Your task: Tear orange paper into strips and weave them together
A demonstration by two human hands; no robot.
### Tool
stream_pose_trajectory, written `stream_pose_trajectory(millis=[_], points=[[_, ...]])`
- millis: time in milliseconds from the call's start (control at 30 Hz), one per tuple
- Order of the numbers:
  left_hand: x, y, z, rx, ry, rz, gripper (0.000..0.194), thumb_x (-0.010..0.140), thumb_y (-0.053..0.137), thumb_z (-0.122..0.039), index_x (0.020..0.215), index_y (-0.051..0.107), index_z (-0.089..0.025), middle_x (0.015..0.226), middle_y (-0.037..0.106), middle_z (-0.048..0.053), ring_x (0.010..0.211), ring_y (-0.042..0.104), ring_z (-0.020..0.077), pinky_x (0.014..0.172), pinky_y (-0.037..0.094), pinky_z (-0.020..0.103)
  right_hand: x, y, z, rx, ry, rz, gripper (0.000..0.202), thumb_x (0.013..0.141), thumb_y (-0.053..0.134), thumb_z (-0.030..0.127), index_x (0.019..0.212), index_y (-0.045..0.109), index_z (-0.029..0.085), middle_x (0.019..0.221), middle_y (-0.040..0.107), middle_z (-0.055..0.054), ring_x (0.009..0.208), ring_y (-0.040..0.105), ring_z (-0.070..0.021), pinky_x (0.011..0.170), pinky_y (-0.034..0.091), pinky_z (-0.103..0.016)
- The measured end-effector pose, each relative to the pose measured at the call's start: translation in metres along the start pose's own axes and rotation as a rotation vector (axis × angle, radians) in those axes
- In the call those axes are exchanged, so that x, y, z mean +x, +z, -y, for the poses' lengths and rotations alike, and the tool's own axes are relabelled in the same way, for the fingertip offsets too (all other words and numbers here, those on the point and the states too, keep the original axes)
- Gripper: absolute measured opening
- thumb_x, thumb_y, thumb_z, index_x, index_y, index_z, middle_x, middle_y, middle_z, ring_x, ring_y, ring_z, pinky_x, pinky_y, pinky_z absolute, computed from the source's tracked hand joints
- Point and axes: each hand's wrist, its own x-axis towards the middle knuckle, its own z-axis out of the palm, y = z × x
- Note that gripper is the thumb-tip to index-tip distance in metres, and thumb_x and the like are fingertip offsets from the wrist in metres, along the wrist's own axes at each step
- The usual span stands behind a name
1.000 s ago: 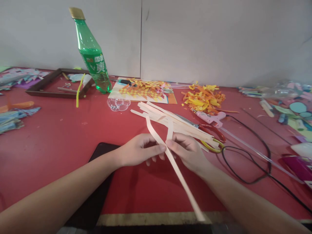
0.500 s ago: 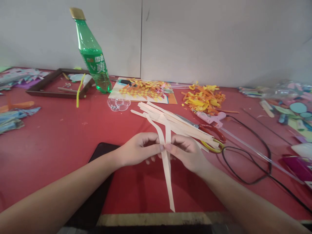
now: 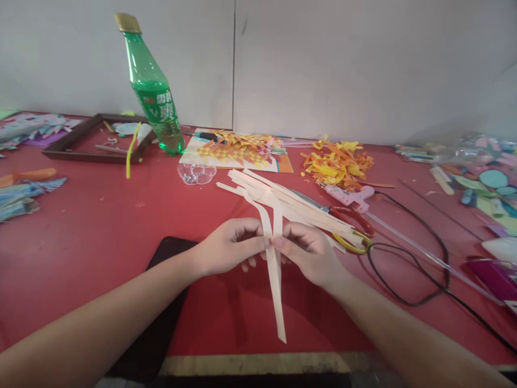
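Two pale cream paper strips (image 3: pixel 275 275) meet between my hands, their upper ends spread apart and their lower ends together, pointing at the table's front edge. My left hand (image 3: pixel 238 245) pinches them from the left with thumb and fingers. From the right, my right hand (image 3: pixel 305 250) pinches the strips, its thumb tip close to the left one. Behind the hands lies a bundle of similar cream strips (image 3: pixel 283 199), partly over scissors with red and yellow handles (image 3: pixel 365 222). Some fingertips are hidden behind the strips.
A green bottle (image 3: pixel 155 99) stands by a brown frame (image 3: pixel 91 156). Orange and yellow scraps (image 3: pixel 337 164), a clear flower-shaped dish (image 3: pixel 196 173) and a pink glue gun (image 3: pixel 351 196) with a black cord lie behind. A black flat object (image 3: pixel 149 334) lies under my left forearm.
The lower ends of the held strips have shifted slightly up and to the left. Both hands keep nearly the same place and pinch.
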Motion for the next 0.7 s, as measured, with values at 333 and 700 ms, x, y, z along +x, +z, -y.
stream_pose_trajectory(millis=[333,700], points=[[-0.0010,-0.0011,-0.0017,-0.020,-0.015,0.002,0.021,0.088,0.059,-0.033,0.084,0.061,-0.013,0.075,0.064,0.001,0.054,0.056,0.0064,0.049,0.049,0.018,0.0004,0.0003,0.0048,0.007,-0.054,-0.016,0.028,0.087,0.064,0.038,0.068,0.058,0.018,0.062,0.063,-0.001,0.051,0.050,-0.0092,0.051,0.041,-0.024],[-0.0009,-0.0012,-0.0012,0.012,-0.014,0.147,0.024,0.095,0.051,-0.035,0.096,0.062,-0.013,0.091,0.068,0.006,0.063,0.059,0.0083,0.052,0.048,0.019,0.0009,-0.0017,-0.0014,0.119,0.016,0.079,0.042,0.092,0.053,0.049,0.067,0.059,0.016,0.059,0.059,-0.001,0.049,0.049,-0.0096,0.048,0.038,-0.025]])
